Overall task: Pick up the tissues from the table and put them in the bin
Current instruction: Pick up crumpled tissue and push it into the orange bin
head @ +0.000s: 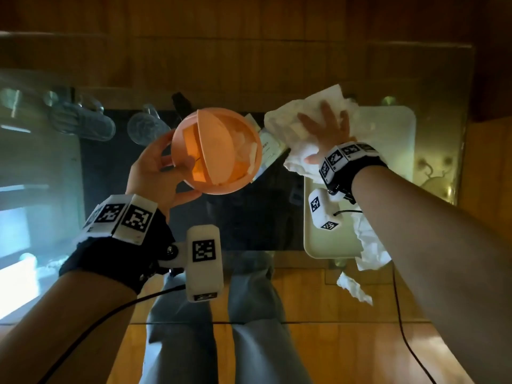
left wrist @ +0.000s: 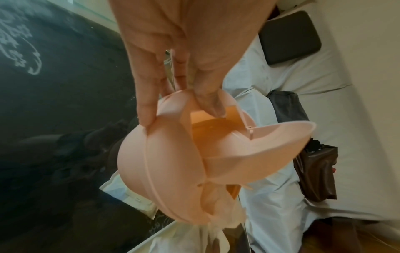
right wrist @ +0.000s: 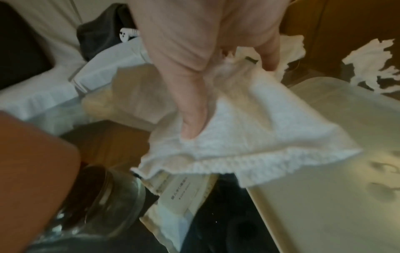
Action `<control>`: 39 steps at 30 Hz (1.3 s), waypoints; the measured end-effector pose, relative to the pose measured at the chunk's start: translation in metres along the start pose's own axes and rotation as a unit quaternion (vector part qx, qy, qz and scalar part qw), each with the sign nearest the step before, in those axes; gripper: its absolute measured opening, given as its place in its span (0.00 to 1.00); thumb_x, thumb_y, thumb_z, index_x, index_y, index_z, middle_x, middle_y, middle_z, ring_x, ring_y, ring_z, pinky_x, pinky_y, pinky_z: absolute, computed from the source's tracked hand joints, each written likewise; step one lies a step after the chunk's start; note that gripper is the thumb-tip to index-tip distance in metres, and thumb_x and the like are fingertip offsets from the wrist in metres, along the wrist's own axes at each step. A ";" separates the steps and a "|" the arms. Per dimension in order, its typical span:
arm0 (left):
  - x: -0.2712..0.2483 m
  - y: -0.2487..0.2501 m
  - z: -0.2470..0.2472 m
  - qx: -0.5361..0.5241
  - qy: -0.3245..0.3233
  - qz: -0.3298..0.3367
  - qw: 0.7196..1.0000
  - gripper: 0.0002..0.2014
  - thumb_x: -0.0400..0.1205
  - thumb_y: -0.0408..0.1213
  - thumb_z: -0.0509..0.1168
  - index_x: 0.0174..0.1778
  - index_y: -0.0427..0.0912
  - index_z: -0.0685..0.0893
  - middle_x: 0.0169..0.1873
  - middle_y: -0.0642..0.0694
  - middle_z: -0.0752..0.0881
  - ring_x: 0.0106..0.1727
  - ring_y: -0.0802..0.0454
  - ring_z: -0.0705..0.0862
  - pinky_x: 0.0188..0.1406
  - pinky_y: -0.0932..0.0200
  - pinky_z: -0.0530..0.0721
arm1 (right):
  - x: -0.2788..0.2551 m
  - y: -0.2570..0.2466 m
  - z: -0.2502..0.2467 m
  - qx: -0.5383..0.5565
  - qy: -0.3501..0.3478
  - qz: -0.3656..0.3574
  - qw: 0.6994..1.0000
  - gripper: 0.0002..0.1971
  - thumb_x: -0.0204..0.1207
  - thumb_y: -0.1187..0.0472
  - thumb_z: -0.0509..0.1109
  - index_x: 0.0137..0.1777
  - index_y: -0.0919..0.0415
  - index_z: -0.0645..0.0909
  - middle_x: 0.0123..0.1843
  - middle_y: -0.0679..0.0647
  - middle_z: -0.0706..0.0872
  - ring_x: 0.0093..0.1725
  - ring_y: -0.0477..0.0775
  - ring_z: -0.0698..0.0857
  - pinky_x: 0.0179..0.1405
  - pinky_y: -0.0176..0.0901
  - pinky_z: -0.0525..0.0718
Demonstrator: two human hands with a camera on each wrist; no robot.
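Note:
My left hand [head: 177, 176] holds a round peach bin [head: 221, 167] up above the glass table, fingers curled round its side and the thumb pushing its swing lid [left wrist: 238, 154] inward. Bits of white tissue show inside the bin. To its right, my right hand [head: 324, 128] grips a large crumpled white tissue [head: 282, 120]. In the right wrist view the thumb [right wrist: 192, 123] and fingers pinch this tissue [right wrist: 249, 137], which hangs over the tray's edge. Two more crumpled tissues [head: 371, 245] [head: 353, 289] lie near my right forearm.
A cream tray [head: 388, 128] sits on the right of the glass table [head: 249, 295]. A pack of wipes [head: 270, 151] lies between bin and tray. Glass jars [head: 83, 120] stand at the left. A black cable [head: 404, 328] trails past my right arm.

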State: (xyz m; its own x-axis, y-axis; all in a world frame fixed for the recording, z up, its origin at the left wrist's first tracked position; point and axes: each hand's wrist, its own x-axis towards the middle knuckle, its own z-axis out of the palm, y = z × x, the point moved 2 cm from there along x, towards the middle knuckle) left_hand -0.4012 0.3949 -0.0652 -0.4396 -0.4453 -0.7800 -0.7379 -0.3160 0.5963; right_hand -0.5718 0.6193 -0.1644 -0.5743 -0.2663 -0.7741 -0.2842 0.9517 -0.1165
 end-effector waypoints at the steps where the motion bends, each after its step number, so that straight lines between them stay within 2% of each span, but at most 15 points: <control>1: 0.000 0.000 0.000 -0.003 -0.002 0.000 1.000 0.26 0.76 0.26 0.65 0.64 0.58 0.76 0.60 0.49 0.79 0.66 0.41 0.79 0.52 0.34 0.85 | 0.000 0.000 0.005 -0.013 0.003 -0.001 1.000 0.46 0.69 0.57 0.74 0.74 0.29 0.45 0.82 0.46 0.34 0.80 0.70 0.37 0.71 0.80 0.59; 6: -0.002 0.001 0.000 -0.017 -0.006 -0.001 1.000 0.25 0.76 0.26 0.64 0.65 0.57 0.76 0.65 0.47 0.78 0.67 0.40 0.77 0.54 0.32 0.84 | -0.013 -0.002 0.025 -0.016 0.113 -0.023 0.993 0.27 0.68 0.59 0.73 0.66 0.45 0.70 0.72 0.59 0.65 0.68 0.70 0.65 0.65 0.63 0.74; 9: -0.001 0.001 -0.001 -0.008 -0.007 0.002 1.000 0.27 0.76 0.26 0.64 0.68 0.56 0.75 0.66 0.47 0.78 0.68 0.41 0.77 0.54 0.31 0.84 | -0.020 0.004 0.032 0.025 0.075 -0.032 0.996 0.19 0.72 0.65 0.68 0.64 0.56 0.76 0.65 0.62 0.73 0.62 0.69 0.74 0.63 0.54 0.76; 12: 0.000 0.001 -0.002 0.006 -0.009 0.000 1.000 0.27 0.76 0.28 0.66 0.68 0.56 0.75 0.65 0.46 0.79 0.68 0.41 0.77 0.53 0.30 0.84 | -0.037 -0.001 0.024 0.126 0.111 -0.011 0.986 0.16 0.74 0.64 0.66 0.62 0.60 0.77 0.62 0.64 0.77 0.59 0.68 0.79 0.62 0.49 0.76; 14: 0.000 0.001 -0.003 0.011 -0.012 -0.002 1.000 0.26 0.76 0.28 0.66 0.68 0.56 0.75 0.63 0.46 0.79 0.68 0.40 0.77 0.53 0.31 0.85 | -0.055 -0.014 0.012 0.222 0.172 -0.024 0.959 0.14 0.73 0.66 0.65 0.59 0.62 0.79 0.61 0.64 0.79 0.59 0.65 0.79 0.60 0.45 0.74; 17: -0.001 0.005 -0.002 0.015 -0.020 -0.008 1.000 0.25 0.76 0.28 0.66 0.64 0.58 0.75 0.57 0.50 0.79 0.68 0.40 0.76 0.53 0.30 0.84 | -0.090 -0.039 -0.012 0.428 0.262 -0.075 0.862 0.10 0.65 0.65 0.65 0.47 0.65 0.81 0.55 0.66 0.77 0.51 0.58 0.77 0.52 0.30 0.71; 20: -0.004 0.009 -0.001 0.010 -0.026 -0.015 1.000 0.25 0.75 0.26 0.66 0.59 0.60 0.75 0.49 0.55 0.78 0.67 0.38 0.76 0.55 0.29 0.83 | -0.107 -0.064 -0.024 0.400 0.346 -0.142 0.837 0.14 0.65 0.69 0.71 0.51 0.73 0.79 0.56 0.73 0.72 0.50 0.56 0.73 0.52 0.14 0.69; 23: -0.004 0.013 -0.001 0.000 -0.032 -0.026 0.999 0.25 0.73 0.24 0.66 0.54 0.61 0.74 0.49 0.52 0.79 0.68 0.37 0.76 0.57 0.28 0.81 | -0.105 -0.091 -0.025 0.375 0.350 -0.145 0.846 0.19 0.66 0.61 0.72 0.52 0.74 0.77 0.57 0.69 0.70 0.53 0.59 0.75 0.57 0.27 0.75; 26: -0.003 0.013 -0.003 0.010 -0.036 -0.025 0.999 0.25 0.74 0.26 0.67 0.58 0.59 0.74 0.55 0.47 0.81 0.66 0.39 0.79 0.56 0.29 0.82 | -0.109 -0.111 -0.019 0.373 0.245 -0.192 0.874 0.18 0.68 0.66 0.71 0.57 0.70 0.76 0.62 0.68 0.68 0.58 0.55 0.73 0.58 0.24 0.72; 28: -0.002 0.012 -0.004 0.020 -0.038 -0.018 0.999 0.26 0.73 0.27 0.68 0.61 0.58 0.74 0.58 0.45 0.81 0.65 0.39 0.80 0.54 0.29 0.83 | -0.114 -0.114 -0.013 0.367 0.185 -0.209 0.887 0.17 0.71 0.69 0.69 0.60 0.65 0.74 0.63 0.65 0.73 0.61 0.58 0.75 0.62 0.38 0.75; 30: -0.001 0.010 -0.006 0.037 -0.046 -0.004 0.998 0.29 0.71 0.29 0.70 0.65 0.57 0.74 0.60 0.44 0.82 0.64 0.39 0.81 0.55 0.30 0.84 | -0.118 -0.113 -0.012 0.433 0.154 -0.189 0.868 0.17 0.73 0.67 0.68 0.61 0.61 0.73 0.62 0.61 0.77 0.61 0.56 0.78 0.65 0.48 0.78; 32: -0.001 0.010 -0.007 0.047 -0.053 0.004 0.997 0.31 0.70 0.29 0.72 0.67 0.56 0.73 0.61 0.43 0.81 0.65 0.38 0.80 0.57 0.30 0.82 | -0.120 -0.108 -0.016 0.515 0.164 -0.108 0.834 0.17 0.74 0.67 0.68 0.62 0.61 0.73 0.54 0.53 0.75 0.54 0.48 0.78 0.62 0.39 0.79; 34: 0.000 0.009 -0.008 0.047 -0.056 0.006 0.997 0.31 0.70 0.30 0.72 0.68 0.56 0.72 0.63 0.42 0.80 0.66 0.37 0.79 0.57 0.29 0.82 | -0.118 -0.104 -0.020 0.434 0.211 -0.072 0.873 0.18 0.72 0.65 0.70 0.61 0.63 0.74 0.46 0.47 0.71 0.52 0.51 0.74 0.59 0.38 0.76; 36: 0.001 0.008 -0.008 0.053 -0.060 0.012 0.997 0.32 0.70 0.31 0.72 0.68 0.56 0.72 0.65 0.42 0.79 0.66 0.37 0.79 0.57 0.29 0.82 | -0.117 -0.104 -0.021 0.308 0.252 -0.136 0.907 0.14 0.68 0.59 0.72 0.52 0.63 0.81 0.47 0.53 0.79 0.53 0.62 0.77 0.56 0.48 0.75; 39: 0.003 0.007 -0.008 0.057 -0.059 0.015 0.997 0.32 0.70 0.32 0.73 0.68 0.55 0.72 0.65 0.42 0.79 0.66 0.38 0.79 0.57 0.29 0.82 | -0.118 -0.110 -0.020 0.247 0.259 -0.233 0.904 0.17 0.64 0.52 0.69 0.43 0.67 0.82 0.50 0.64 0.83 0.50 0.62 0.81 0.47 0.45 0.80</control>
State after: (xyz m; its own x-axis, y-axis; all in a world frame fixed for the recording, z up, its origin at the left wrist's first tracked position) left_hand -0.4036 0.3845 -0.0616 -0.5145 -0.3498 -0.7829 -0.7741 -0.2032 0.5995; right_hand -0.4882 0.5432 -0.0479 -0.7995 -0.5700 -0.1894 -0.2833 0.6359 -0.7179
